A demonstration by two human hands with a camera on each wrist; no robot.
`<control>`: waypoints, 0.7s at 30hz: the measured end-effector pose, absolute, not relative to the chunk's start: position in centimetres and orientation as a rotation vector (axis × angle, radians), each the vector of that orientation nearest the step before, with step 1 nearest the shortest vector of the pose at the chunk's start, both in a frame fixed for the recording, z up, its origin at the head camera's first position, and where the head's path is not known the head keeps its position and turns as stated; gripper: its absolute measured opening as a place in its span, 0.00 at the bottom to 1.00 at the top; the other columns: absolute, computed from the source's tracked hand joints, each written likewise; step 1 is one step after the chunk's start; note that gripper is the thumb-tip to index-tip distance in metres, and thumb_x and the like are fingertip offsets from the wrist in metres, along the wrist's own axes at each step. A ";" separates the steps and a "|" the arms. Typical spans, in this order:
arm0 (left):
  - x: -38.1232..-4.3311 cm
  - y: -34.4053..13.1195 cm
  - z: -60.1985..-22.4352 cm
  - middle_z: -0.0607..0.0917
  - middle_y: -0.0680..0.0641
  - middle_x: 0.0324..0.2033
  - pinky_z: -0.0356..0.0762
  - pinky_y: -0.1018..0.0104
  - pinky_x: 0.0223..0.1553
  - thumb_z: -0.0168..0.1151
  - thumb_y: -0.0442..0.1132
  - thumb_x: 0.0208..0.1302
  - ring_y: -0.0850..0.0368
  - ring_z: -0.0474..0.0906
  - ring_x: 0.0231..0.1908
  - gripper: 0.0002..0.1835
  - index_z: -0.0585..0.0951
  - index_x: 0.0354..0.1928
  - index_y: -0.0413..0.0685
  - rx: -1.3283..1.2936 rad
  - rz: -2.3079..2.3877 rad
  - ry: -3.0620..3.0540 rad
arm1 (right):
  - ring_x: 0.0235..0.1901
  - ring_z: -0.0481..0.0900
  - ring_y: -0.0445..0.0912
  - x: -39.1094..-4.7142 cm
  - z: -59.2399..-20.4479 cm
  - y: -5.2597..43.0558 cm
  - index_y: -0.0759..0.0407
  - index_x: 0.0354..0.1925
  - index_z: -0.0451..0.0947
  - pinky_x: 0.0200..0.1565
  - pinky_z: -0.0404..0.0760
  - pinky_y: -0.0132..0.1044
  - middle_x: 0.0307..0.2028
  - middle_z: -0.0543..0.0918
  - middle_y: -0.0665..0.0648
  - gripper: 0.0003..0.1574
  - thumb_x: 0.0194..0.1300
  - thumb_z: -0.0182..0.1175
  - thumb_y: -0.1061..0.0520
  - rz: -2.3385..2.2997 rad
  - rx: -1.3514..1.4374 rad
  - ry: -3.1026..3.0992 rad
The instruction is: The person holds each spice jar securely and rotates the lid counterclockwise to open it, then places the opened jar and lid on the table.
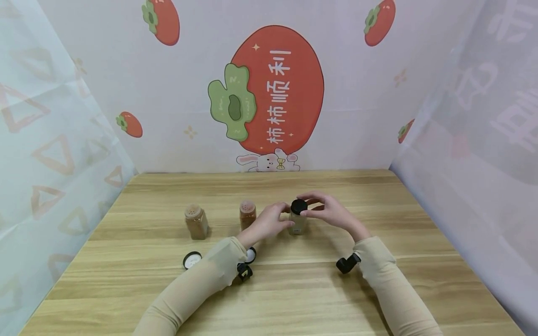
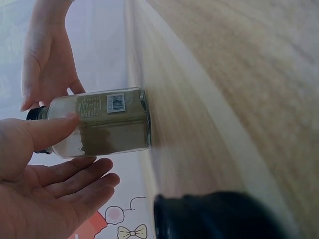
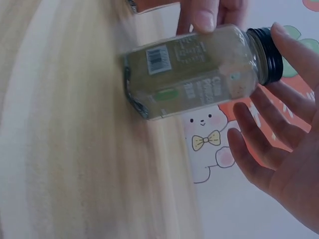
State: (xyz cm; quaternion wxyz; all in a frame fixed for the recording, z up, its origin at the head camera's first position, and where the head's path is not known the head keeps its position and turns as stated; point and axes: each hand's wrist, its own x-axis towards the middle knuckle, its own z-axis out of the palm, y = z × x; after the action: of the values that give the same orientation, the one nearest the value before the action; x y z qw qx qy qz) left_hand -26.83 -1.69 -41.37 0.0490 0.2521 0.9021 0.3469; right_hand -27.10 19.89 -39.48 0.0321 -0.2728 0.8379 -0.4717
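Observation:
A square glass spice jar (image 1: 297, 225) with a black lid (image 1: 299, 206) stands upright on the wooden table, in front of me. Greenish-brown powder fills part of it, and a barcode label shows in the left wrist view. My left hand (image 1: 269, 221) holds the jar's body, thumb on the near side and fingers around the far side. From the right, my right hand (image 1: 329, 212) pinches the lid; in the right wrist view the thumb tip and index finger lie at the black lid (image 3: 269, 55), with the other fingers spread below.
Two more spice jars, a tan one (image 1: 196, 224) and a reddish one (image 1: 247, 214), stand to the left with perforated tops showing. Near them lie two black-rimmed lids, white insides up: one at left (image 1: 192, 260), another (image 1: 251, 255) partly behind my left sleeve. Printed cloth walls surround the table.

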 end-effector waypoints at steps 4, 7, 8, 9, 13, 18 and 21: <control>-26.7 -1.8 -41.3 0.81 0.45 0.53 0.72 0.55 0.60 0.66 0.42 0.60 0.49 0.75 0.57 0.21 0.76 0.54 0.43 0.756 1.080 2.743 | 0.52 0.76 0.60 -25.9 -38.3 19.0 0.66 0.55 0.74 0.52 0.79 0.54 0.52 0.79 0.64 0.27 0.58 0.67 0.59 -1.469 -0.827 2.592; -26.7 -1.8 -41.3 0.81 0.45 0.52 0.73 0.56 0.60 0.66 0.43 0.60 0.49 0.75 0.57 0.21 0.77 0.54 0.43 0.754 1.088 2.746 | 0.52 0.77 0.60 -25.5 -37.9 18.7 0.67 0.54 0.74 0.52 0.79 0.54 0.51 0.80 0.64 0.27 0.58 0.67 0.59 -1.472 -0.804 2.608; -26.7 -1.8 -41.3 0.82 0.45 0.52 0.73 0.56 0.59 0.66 0.43 0.60 0.49 0.75 0.56 0.21 0.77 0.53 0.43 0.759 1.091 2.746 | 0.52 0.77 0.60 -25.4 -37.9 18.6 0.67 0.54 0.74 0.52 0.79 0.54 0.50 0.80 0.64 0.27 0.58 0.67 0.59 -1.474 -0.794 2.615; -26.7 -1.8 -41.3 0.82 0.45 0.52 0.73 0.56 0.59 0.66 0.43 0.60 0.49 0.75 0.56 0.21 0.77 0.53 0.43 0.759 1.095 2.745 | 0.52 0.77 0.60 -25.4 -37.9 18.5 0.67 0.54 0.74 0.52 0.79 0.54 0.50 0.80 0.64 0.27 0.58 0.67 0.59 -1.475 -0.785 2.622; -26.7 -1.8 -41.3 0.82 0.45 0.52 0.73 0.56 0.59 0.66 0.42 0.59 0.49 0.76 0.57 0.21 0.77 0.53 0.42 0.766 1.125 2.732 | 0.52 0.76 0.59 -25.4 -37.9 18.3 0.66 0.53 0.73 0.52 0.78 0.55 0.50 0.79 0.64 0.27 0.57 0.68 0.58 -1.488 -0.754 2.636; -26.7 -1.8 -41.4 0.82 0.44 0.52 0.73 0.56 0.59 0.66 0.42 0.59 0.49 0.76 0.56 0.20 0.77 0.52 0.42 0.760 1.145 2.725 | 0.52 0.77 0.58 -25.5 -37.9 18.3 0.68 0.52 0.73 0.52 0.78 0.55 0.50 0.79 0.64 0.27 0.56 0.69 0.59 -1.497 -0.731 2.641; -26.7 -1.8 -41.4 0.82 0.44 0.52 0.73 0.57 0.59 0.66 0.41 0.59 0.48 0.76 0.56 0.20 0.77 0.53 0.42 0.759 1.152 2.722 | 0.52 0.77 0.58 -25.8 -38.3 18.5 0.67 0.52 0.74 0.51 0.78 0.56 0.50 0.80 0.65 0.27 0.56 0.69 0.59 -1.506 -0.734 2.641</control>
State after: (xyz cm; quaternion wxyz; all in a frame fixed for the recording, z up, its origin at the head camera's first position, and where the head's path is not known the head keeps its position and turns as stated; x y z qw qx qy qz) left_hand -26.71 -1.79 -41.44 0.0449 0.2486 0.8911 0.3770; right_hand -25.80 18.45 -38.33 0.0068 -0.2346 0.8444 -0.4815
